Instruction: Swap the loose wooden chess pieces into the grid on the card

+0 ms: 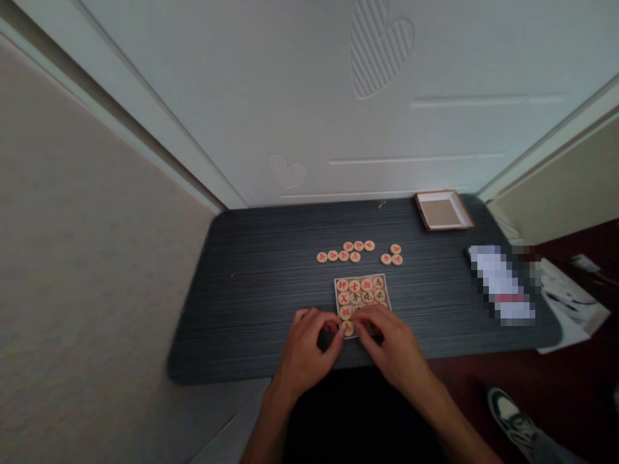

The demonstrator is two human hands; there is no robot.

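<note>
A shallow tray-like box (335, 293) lies near the table's front edge, with rows of round wooden xiangqi pieces, marked red or dark, lying flat in it. My left hand (304, 351) is at its front left corner, thumb and forefinger curled together against a red-marked xiangqi piece (347, 329). From the other side my right hand (394, 338) reaches over the box, forefinger and thumb bent in a pinch close to that same piece. What sits between those right fingertips is too small to tell. This hand hides the box's front right part and some pieces.
Beyond the box, several loose red-marked pieces (343, 256) lie in two rows, with three more (396, 260) to their right. A box lid (443, 212) rests at the back right of the dark table (232, 335). A pixelated phone-like object (503, 287) lies at the right edge.
</note>
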